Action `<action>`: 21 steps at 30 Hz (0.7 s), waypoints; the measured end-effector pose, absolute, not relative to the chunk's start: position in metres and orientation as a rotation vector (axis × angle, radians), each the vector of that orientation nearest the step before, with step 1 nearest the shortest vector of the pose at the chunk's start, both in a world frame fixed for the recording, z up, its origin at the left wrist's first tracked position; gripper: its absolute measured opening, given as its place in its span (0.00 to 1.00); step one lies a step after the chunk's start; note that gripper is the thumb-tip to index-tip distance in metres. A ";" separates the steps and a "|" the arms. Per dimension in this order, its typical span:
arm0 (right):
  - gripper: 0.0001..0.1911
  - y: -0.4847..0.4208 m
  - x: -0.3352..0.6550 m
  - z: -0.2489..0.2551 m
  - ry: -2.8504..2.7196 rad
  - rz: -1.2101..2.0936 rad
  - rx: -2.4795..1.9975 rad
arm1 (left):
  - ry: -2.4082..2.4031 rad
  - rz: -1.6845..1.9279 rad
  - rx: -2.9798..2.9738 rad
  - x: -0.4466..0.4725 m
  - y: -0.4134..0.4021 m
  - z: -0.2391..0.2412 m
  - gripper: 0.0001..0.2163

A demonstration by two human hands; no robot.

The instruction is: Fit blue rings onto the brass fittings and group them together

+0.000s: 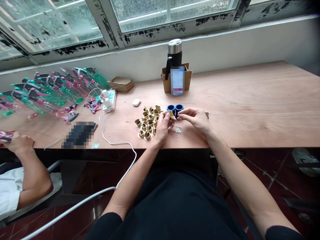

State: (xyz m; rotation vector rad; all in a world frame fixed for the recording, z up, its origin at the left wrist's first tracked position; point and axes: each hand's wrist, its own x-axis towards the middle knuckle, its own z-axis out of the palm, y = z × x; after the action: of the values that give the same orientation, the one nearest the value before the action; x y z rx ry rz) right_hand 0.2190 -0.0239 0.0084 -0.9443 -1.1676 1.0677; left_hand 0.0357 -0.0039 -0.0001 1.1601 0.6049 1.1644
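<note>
My left hand (163, 129) is closed around a small gold-coloured metal piece (171, 114), holding it just over the tabletop. Close on its right is my right hand (196, 119), thumb and fingers pinched together; what they hold, if anything, is too small to make out. Two blue round cups (179, 107) stand side by side right behind the fingers. Several gold-coloured metal pieces (147, 135) with curled tops lie in a cluster left of my left hand. Between my wrists rests a loose pile of thin silver wire rings (177, 130). A blue and gold bit (207, 115) peeks out beyond my right hand.
A phone (177, 81) leans on a cardboard box (188, 78) holding a black flask (175, 52). Left are a white case (136, 102), a power strip (111, 100), spray bottles (62, 87) and a dark blurred device (79, 134). A white cable (117, 143) crosses the table edge. A co-worker's hand (21, 144) is far left.
</note>
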 end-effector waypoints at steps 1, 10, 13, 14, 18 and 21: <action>0.18 -0.024 0.219 0.008 -1.178 1.068 -0.945 | 0.610 1.164 1.170 0.036 -0.004 -0.001 0.20; 0.17 -0.025 0.220 0.015 -1.134 1.029 -0.964 | 0.686 1.192 1.167 0.036 -0.002 -0.006 0.24; 0.19 -0.026 0.219 0.016 -1.156 1.044 -0.950 | 0.676 1.191 1.187 0.035 -0.003 -0.003 0.22; 0.19 -0.027 0.218 0.016 -1.172 1.046 -0.947 | 0.677 1.190 1.194 0.035 -0.003 -0.002 0.22; 0.18 -0.027 0.216 0.015 -1.249 1.043 -0.911 | 0.683 1.175 1.218 0.035 -0.004 0.000 0.22; 0.17 -0.028 0.216 0.014 -1.312 1.031 -0.902 | 0.669 1.185 1.221 0.035 -0.004 0.000 0.21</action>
State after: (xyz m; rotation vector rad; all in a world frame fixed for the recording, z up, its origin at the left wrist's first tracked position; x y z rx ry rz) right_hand 0.2156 -0.0277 0.0143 -0.9017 -1.3121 1.0309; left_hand 0.0349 -0.0040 0.0001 1.2212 0.6694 1.1852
